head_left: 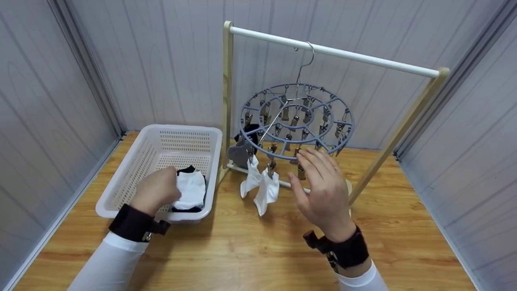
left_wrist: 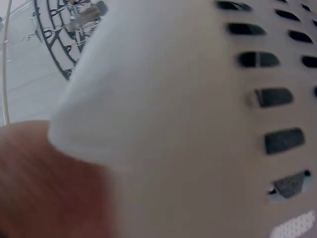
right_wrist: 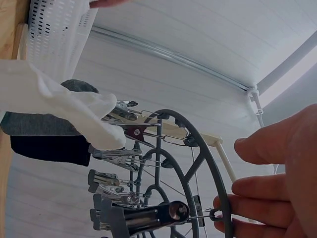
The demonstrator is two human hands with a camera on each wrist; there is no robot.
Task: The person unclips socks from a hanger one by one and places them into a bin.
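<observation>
My left hand (head_left: 157,188) reaches into the white basket (head_left: 106,211), right at the left edge of a white sock (head_left: 193,190). Its fingertips are hidden behind the hand, so I cannot tell whether they pinch the sock. Dark cloth shows under that sock. My right hand (head_left: 323,190), fingers extended, touches the front rim of a round blue-grey clip hanger (head_left: 278,155). In the right wrist view its fingertips (right_wrist: 225,203) lie against the ring, thumb apart. Two white socks, a left one (head_left: 251,178) and a right one (head_left: 266,194), hang from metal clips.
Behind the white socks hang a grey sock (head_left: 239,151) and a black sock (right_wrist: 49,150). The hanger hooks over the white bar (head_left: 363,56) of a wooden-legged rack (head_left: 400,133). Grey panelled walls enclose the wooden table (head_left: 242,258) on three sides.
</observation>
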